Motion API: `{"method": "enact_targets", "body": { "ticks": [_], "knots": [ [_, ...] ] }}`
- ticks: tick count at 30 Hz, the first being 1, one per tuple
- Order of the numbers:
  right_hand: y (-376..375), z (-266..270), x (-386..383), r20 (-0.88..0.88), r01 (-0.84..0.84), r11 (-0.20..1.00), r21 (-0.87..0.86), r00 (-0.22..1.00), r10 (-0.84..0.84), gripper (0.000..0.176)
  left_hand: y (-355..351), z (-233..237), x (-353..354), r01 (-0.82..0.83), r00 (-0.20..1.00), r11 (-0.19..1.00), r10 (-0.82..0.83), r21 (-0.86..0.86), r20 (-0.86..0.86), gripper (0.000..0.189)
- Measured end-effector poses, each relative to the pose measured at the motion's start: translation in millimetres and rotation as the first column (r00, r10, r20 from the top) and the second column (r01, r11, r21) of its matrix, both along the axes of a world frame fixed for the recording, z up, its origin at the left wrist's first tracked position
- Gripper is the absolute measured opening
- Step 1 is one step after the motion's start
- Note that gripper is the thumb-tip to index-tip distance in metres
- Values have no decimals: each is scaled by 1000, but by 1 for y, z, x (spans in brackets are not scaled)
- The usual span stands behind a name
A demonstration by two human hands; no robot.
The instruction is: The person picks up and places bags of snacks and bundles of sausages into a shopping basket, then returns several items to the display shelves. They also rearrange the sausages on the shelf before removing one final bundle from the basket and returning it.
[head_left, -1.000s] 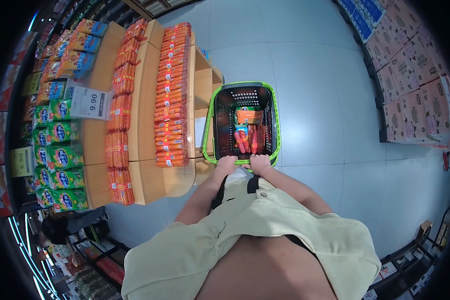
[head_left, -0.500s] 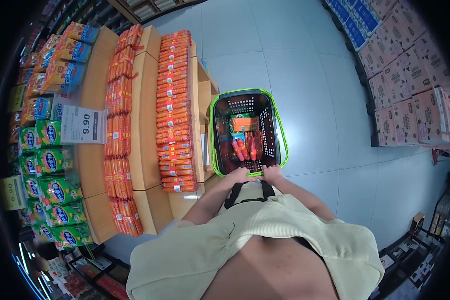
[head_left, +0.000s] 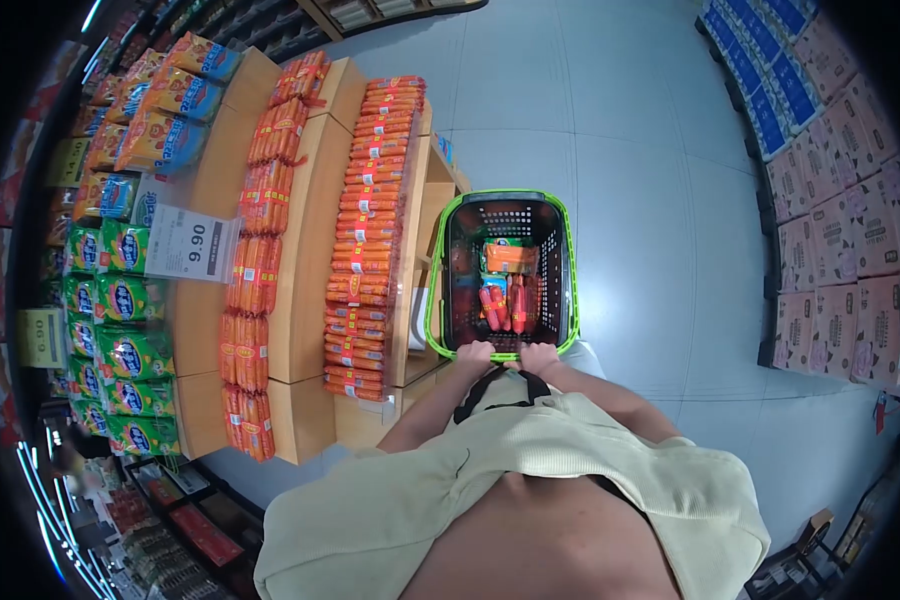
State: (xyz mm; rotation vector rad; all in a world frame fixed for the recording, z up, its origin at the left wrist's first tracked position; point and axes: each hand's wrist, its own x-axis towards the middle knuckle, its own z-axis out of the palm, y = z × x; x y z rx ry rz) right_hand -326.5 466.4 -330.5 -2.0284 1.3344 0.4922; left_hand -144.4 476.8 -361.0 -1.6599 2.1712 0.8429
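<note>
A black shopping basket with a bright green rim (head_left: 574, 270) is in front of my body, its near edge toward me. My left hand (head_left: 475, 352) is closed around the near rim, and my right hand (head_left: 540, 357) grips the same edge just to the right. Inside the basket lie an orange packet (head_left: 510, 259), a partly covered green packet (head_left: 508, 242) and bundles of red-wrapped sausages (head_left: 520, 305). Neither hand touches these goods.
Close on the left, a stepped wooden display (head_left: 305, 290) carries orange-red sausage packs (head_left: 375, 230), green bags (head_left: 135, 355) and a 9.90 price sign (head_left: 195, 245). Stacked pink cartons (head_left: 835, 235) line the right side. Grey tiled floor (head_left: 630, 200) stretches ahead between them.
The pink cartons appear lower and the display has shifted rightward in view, as I and the basket have moved relative to them. Both hands keep their hold on the rim.
</note>
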Motion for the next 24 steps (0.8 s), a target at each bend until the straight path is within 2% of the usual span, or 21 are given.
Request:
{"method": "enact_targets", "body": {
  "ticks": [1,2,4,5,8,10,12,15,19,21,23,24],
  "knots": [
    [-10,4,-6,37,-26,1000,11,999,25,68,4,-10,2,32,999,962,-42,-271,-32,10],
    [-20,6,-10,73,-50,998,22,996,49,68,0,-6,-1,23,1000,962,-28,-270,-14,10],
    [-43,12,-27,136,-98,994,39,986,92,69,-10,4,-6,-28,999,869,13,-494,-33,8],
    [-53,12,-38,181,-136,989,53,976,125,70,-19,14,-12,-6,999,893,28,-450,41,8],
    [-71,10,-62,190,-202,978,50,963,189,71,-34,21,-25,-65,996,898,85,-435,27,8],
    [-78,4,-68,214,-214,975,-53,952,220,70,-38,19,-34,-107,990,899,136,-424,38,8],
    [-85,16,-65,184,-245,968,-52,950,251,70,-37,20,-36,-134,987,888,161,-441,24,7],
    [-87,37,-43,136,-253,966,-45,957,257,70,-40,33,-28,-222,973,799,221,-559,-71,6],
    [-85,72,-12,123,-197,980,-9,973,196,67,-48,61,-1,-258,965,777,184,-574,-184,5],
    [-78,65,-8,102,-169,985,-19,980,170,67,-46,62,10,-207,977,852,152,-481,-150,3],
    [-71,59,-9,89,-124,992,-22,988,125,68,-45,58,11,-152,986,863,99,-482,-134,4],
    [-71,58,-10,41,-146,988,56,989,144,68,-42,49,11,-102,992,872,53,-479,-116,4]
  ]
}}
